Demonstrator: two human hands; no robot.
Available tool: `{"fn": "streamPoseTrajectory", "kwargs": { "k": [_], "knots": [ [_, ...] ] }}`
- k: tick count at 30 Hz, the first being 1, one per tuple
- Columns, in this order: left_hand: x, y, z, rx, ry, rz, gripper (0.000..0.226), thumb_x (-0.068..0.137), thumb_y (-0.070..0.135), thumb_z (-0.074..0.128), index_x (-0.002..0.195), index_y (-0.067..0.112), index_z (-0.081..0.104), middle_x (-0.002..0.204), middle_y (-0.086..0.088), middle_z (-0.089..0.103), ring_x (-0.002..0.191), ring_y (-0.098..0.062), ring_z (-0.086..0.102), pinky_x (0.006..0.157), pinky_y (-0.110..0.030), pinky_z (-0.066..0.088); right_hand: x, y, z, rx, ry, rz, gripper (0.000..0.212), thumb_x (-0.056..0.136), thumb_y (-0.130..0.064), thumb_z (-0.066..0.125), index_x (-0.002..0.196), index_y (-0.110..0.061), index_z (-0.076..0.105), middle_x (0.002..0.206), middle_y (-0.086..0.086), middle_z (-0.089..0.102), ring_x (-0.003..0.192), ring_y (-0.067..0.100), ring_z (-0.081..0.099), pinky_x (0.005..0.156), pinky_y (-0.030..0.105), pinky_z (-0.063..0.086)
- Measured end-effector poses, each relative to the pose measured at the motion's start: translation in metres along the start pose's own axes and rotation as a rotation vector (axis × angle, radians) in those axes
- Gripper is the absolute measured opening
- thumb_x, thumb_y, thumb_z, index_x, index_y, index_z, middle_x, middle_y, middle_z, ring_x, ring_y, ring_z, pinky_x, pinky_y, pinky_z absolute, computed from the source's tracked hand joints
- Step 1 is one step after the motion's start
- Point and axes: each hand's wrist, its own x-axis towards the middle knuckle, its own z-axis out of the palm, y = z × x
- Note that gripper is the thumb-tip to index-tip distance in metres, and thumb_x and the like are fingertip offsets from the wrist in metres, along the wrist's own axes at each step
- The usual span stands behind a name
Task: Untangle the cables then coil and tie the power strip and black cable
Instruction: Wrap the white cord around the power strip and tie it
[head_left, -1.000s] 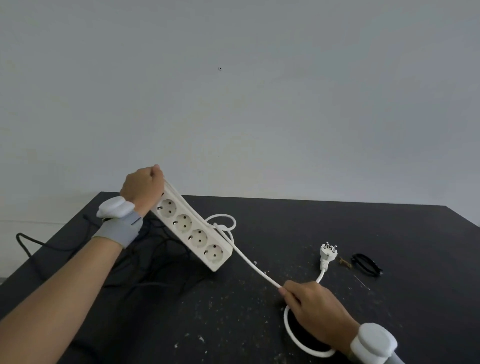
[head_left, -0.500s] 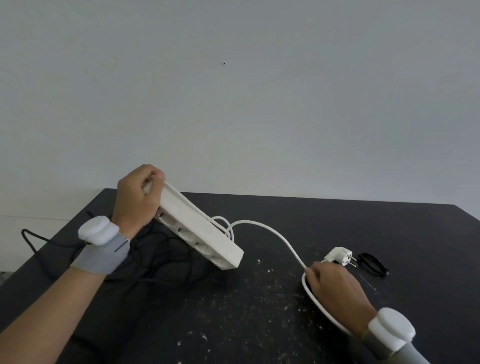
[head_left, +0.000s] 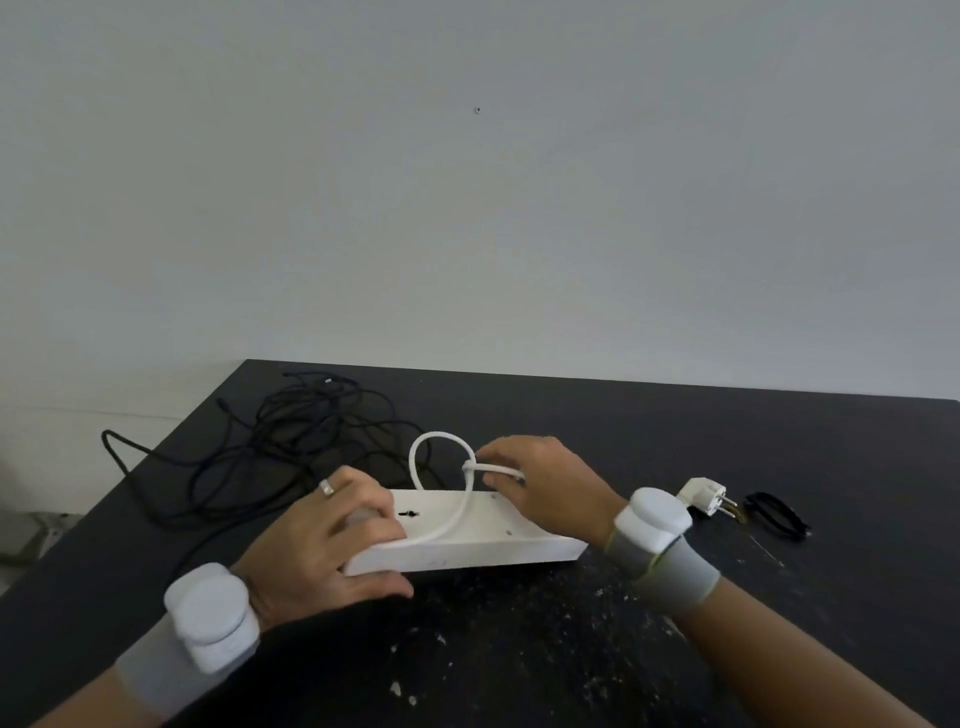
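The white power strip (head_left: 488, 545) lies face down on the black table (head_left: 779, 441), its back side up. My left hand (head_left: 332, 540) grips its left end, thumb under the near edge. Its white cord (head_left: 431, 452) loops up over the strip's back. My right hand (head_left: 540, 488) pinches this cord at the strip's far edge, where the loop crosses itself. The cord's white plug (head_left: 705, 496) lies on the table to the right, behind my right wrist. A tangled black cable (head_left: 291, 436) lies in a loose heap at the far left, one strand hanging over the table's left edge.
A small black loop, like a cable tie (head_left: 776, 517), lies right of the plug. White specks dot the near tabletop. A plain pale wall stands behind the table.
The power strip has come down from a tilted hold to lie face down in front of me. My right hand moved left from near the plug to the cord loop over the strip.
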Motion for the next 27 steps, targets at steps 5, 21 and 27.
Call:
{"fn": "streamPoseTrajectory", "kwargs": {
  "k": [5, 21, 27],
  "knots": [
    [-0.013, 0.006, 0.004, 0.038, -0.201, -0.015, 0.044, 0.077, 0.042, 0.073, 0.110, 0.021, 0.054, 0.112, 0.003, 0.046, 0.093, -0.015, 0.045, 0.068, -0.022, 0.048, 0.014, -0.003, 0.006, 0.124, -0.041, -0.007, 0.014, 0.089, -0.026, 0.064, 0.097, -0.022, 0.074, 0.077, -0.009, 0.072, 0.065, 0.007, 0.065, 0.068, 0.025, 0.056],
    [0.059, 0.010, 0.010, -0.919, -0.214, -1.217, 0.046, 0.097, 0.048, 0.030, 0.124, 0.021, 0.055, 0.111, 0.006, 0.065, 0.104, -0.010, 0.060, 0.098, -0.035, 0.045, 0.013, -0.040, -0.030, 0.465, 0.343, -0.176, 0.023, 0.085, -0.014, 0.069, 0.096, -0.034, 0.066, 0.087, -0.015, 0.063, 0.066, 0.013, 0.058, 0.061, 0.025, 0.052],
    [0.087, -0.005, 0.013, -1.863, -0.023, -1.206, 0.064, 0.089, 0.051, 0.038, 0.131, 0.005, 0.053, 0.124, -0.016, 0.062, 0.104, -0.029, 0.064, 0.096, -0.046, 0.048, 0.010, -0.058, -0.029, 0.608, 0.383, -0.263, 0.018, 0.084, -0.005, 0.068, 0.095, -0.019, 0.070, 0.102, 0.004, 0.057, 0.082, 0.009, 0.059, 0.072, 0.014, 0.047]
  ]
}}
